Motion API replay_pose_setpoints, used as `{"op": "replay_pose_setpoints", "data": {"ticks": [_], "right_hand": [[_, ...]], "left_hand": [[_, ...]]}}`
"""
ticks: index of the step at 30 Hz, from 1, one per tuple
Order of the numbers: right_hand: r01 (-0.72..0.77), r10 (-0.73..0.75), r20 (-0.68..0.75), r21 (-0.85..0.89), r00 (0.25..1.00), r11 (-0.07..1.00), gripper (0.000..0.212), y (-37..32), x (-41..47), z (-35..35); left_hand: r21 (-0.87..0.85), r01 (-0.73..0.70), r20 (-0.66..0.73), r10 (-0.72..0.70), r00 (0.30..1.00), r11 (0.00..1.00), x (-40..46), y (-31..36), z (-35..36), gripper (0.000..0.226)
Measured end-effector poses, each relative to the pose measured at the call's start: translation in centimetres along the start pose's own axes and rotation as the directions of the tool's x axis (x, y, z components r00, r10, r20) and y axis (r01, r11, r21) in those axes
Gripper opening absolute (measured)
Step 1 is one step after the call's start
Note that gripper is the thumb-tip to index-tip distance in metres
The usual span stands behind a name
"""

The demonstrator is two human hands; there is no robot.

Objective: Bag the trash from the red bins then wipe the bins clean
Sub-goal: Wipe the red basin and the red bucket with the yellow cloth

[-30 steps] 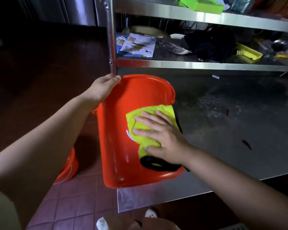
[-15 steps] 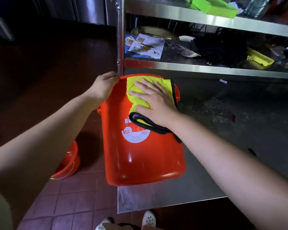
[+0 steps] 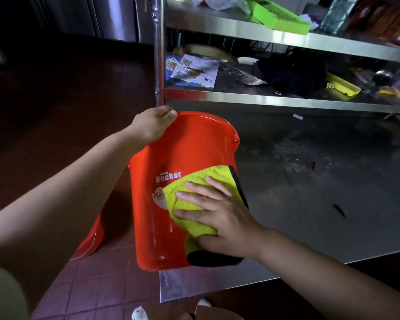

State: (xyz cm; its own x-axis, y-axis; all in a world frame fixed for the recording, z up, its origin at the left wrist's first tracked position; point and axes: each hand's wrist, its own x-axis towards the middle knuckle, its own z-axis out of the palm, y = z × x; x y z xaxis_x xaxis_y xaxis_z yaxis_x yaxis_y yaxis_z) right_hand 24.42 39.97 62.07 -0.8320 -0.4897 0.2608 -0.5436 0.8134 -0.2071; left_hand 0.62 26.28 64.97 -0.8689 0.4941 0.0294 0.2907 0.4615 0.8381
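Note:
A red bin point(image 3: 189, 148) printed with "Bucket" stands at the left front corner of the steel table point(image 3: 310, 204). My left hand point(image 3: 151, 124) grips its far left rim. My right hand point(image 3: 219, 215) lies flat, fingers spread, pressing a yellow-green cloth point(image 3: 194, 192) with a black edge against the bin's near outer wall, partly over the round white label. A second red bin point(image 3: 90, 241) sits on the floor to the left, mostly hidden behind my left arm.
A steel shelf rack point(image 3: 263, 101) rises behind the bin, its post point(image 3: 158, 54) close to my left hand. Papers point(image 3: 194, 70), dark cloth and yellow items lie on the shelf. Red tile floor point(image 3: 97, 285) spreads left. Small red scraps point(image 3: 340, 210) dot the table.
My right hand has slid the cloth from the bin's top rim down its outer wall. My left hand keeps its hold on the rim.

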Motion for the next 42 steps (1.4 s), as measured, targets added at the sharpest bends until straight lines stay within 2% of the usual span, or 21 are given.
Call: {"op": "replay_pose_setpoints", "data": {"ticks": [5, 9, 11, 17, 21, 28, 34, 38, 42], "right_hand": [[-0.053, 0.056, -0.042, 0.054, 0.998, 0.997, 0.045, 2.9, 3.8, -0.5], [-0.204, 0.217, -0.117, 0.113, 0.969, 0.972, 0.043, 6.1, 8.4, -1.8], [-0.264, 0.291, -0.147, 0.175, 0.945, 0.948, 0.041, 7.4, 10.4, -2.6], [-0.292, 0.293, -0.104, 0.022, 0.951, 0.956, 0.043, 7.6, 10.6, -2.5], [-0.304, 0.3, -0.092, -0.038, 0.95, 0.952, 0.047, 5.2, 6.8, -2.3], [-0.143, 0.144, -0.046, 0.031, 0.988, 0.989, 0.053, 0.0, -2.4, -0.3], [-0.098, 0.098, -0.012, 0.038, 0.995, 0.994, 0.049, 1.8, -0.7, -1.0], [-0.183, 0.184, -0.046, 0.024, 0.982, 0.983, 0.045, 5.3, 3.9, -2.0], [-0.339, 0.349, -0.113, 0.102, 0.93, 0.935, 0.043, 8.8, 8.6, -3.0]], "left_hand": [[-0.098, 0.045, -0.028, -0.048, 0.998, 0.994, -0.1, -1.0, -0.8, 0.039], [-0.213, 0.041, -0.021, -0.046, 0.999, 0.976, -1.0, -1.2, -1.3, 0.035], [-0.29, 0.047, -0.015, -0.053, 0.998, 0.956, -1.4, -1.4, -1.6, 0.024], [-0.402, 0.036, -0.006, -0.042, 0.999, 0.915, -2.4, -2.3, -0.8, 0.023], [-0.381, -0.007, -0.021, -0.001, 1.0, 0.924, -2.5, -1.7, 0.3, 0.023], [-0.333, -0.033, -0.036, 0.023, 0.999, 0.942, -2.5, -2.4, -0.1, 0.023], [-0.318, -0.02, -0.007, 0.019, 1.0, 0.948, -2.0, -2.5, -0.1, 0.02], [-0.349, -0.026, -0.011, 0.024, 1.0, 0.937, -2.0, -2.4, 0.0, 0.015], [-0.305, -0.042, -0.031, 0.034, 0.999, 0.952, -1.8, -2.9, -0.1, 0.028]]}}
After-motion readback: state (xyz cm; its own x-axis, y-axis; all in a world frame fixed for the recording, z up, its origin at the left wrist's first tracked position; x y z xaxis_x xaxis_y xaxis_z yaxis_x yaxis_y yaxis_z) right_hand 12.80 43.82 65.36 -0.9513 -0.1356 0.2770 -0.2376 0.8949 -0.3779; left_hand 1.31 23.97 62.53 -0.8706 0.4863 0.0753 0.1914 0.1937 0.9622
